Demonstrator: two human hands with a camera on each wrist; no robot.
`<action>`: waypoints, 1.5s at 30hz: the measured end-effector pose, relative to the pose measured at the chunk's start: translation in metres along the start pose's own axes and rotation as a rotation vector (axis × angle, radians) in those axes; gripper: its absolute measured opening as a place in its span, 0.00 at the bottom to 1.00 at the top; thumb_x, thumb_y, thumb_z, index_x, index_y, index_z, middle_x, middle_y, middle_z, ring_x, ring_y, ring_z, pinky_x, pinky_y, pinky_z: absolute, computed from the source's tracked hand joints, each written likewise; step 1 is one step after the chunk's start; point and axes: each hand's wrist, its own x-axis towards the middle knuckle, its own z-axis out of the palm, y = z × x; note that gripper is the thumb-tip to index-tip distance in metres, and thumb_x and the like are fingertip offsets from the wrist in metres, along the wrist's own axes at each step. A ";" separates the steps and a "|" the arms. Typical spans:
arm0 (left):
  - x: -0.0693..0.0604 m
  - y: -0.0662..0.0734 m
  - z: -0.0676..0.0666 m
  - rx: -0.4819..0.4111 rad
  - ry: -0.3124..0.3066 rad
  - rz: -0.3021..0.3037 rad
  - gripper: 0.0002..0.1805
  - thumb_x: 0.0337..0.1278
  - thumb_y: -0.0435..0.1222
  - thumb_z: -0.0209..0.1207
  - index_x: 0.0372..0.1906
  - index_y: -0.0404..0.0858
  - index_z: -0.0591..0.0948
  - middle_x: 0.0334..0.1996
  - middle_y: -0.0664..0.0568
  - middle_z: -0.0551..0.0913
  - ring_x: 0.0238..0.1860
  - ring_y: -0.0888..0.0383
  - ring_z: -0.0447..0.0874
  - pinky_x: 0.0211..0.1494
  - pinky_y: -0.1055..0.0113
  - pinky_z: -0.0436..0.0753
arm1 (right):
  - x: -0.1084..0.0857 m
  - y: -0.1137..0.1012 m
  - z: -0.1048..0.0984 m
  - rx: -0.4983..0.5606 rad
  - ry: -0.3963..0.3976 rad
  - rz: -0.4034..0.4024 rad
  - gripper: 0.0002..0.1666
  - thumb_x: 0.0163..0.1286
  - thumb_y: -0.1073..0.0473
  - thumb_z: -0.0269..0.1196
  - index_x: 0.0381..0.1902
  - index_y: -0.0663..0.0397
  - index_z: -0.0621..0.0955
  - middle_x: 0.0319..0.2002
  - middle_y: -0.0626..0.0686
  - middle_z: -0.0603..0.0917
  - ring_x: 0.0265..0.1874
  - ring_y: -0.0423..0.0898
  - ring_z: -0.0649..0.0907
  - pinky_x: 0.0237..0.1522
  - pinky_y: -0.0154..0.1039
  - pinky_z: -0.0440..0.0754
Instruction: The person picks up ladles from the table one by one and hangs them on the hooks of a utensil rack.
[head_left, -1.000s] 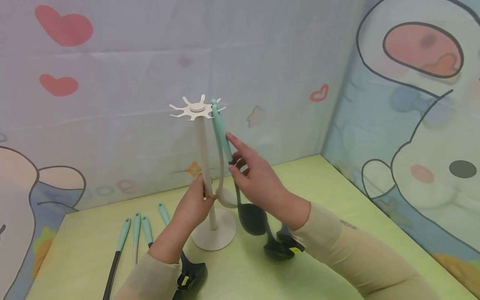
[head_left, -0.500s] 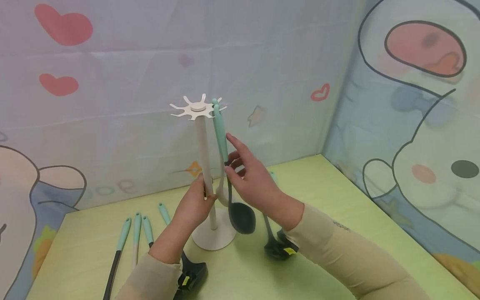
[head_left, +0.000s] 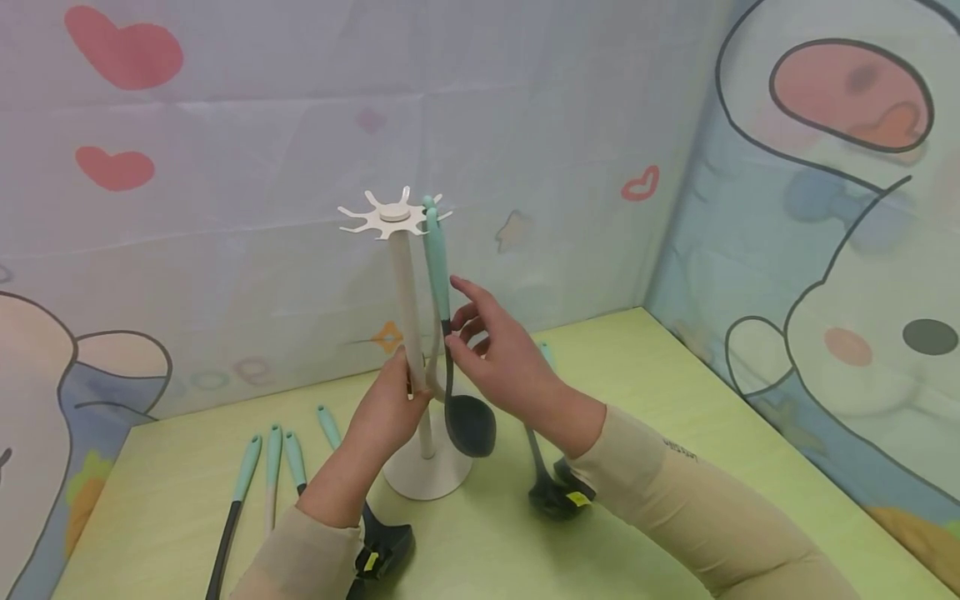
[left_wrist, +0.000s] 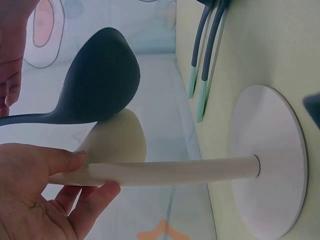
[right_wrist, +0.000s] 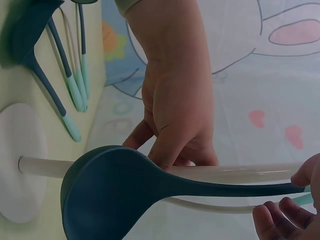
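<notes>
Dark ladle (head_left: 471, 427) points bowl-down; long axis near vertical.

Yellow-green table (head_left: 510, 550) with a white stand (head_left: 407, 308) between groups of mint-handled utensils (head_left: 244, 475).

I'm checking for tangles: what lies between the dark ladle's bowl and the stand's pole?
In the left wrist view, the pale ladle's bowl lies between the dark bowl and the pole.
</notes>
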 end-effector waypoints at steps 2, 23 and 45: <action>0.000 0.000 0.000 0.000 -0.004 -0.008 0.22 0.65 0.31 0.60 0.60 0.37 0.68 0.51 0.44 0.79 0.52 0.48 0.81 0.53 0.50 0.81 | 0.000 0.002 0.000 0.006 0.001 0.002 0.37 0.72 0.61 0.60 0.76 0.47 0.60 0.45 0.52 0.77 0.41 0.43 0.80 0.43 0.40 0.82; -0.002 0.003 0.000 0.011 -0.007 -0.032 0.22 0.65 0.30 0.58 0.61 0.36 0.67 0.55 0.41 0.77 0.56 0.45 0.80 0.54 0.48 0.81 | 0.012 0.045 -0.012 -0.204 0.043 0.097 0.16 0.75 0.55 0.55 0.56 0.52 0.79 0.44 0.49 0.79 0.41 0.44 0.79 0.43 0.43 0.80; -0.004 0.003 0.001 0.049 0.003 -0.049 0.15 0.67 0.33 0.60 0.53 0.39 0.69 0.52 0.45 0.74 0.55 0.48 0.79 0.52 0.51 0.81 | 0.027 0.123 -0.026 -0.365 -0.074 0.433 0.24 0.75 0.51 0.49 0.63 0.56 0.73 0.54 0.59 0.77 0.43 0.55 0.79 0.43 0.50 0.77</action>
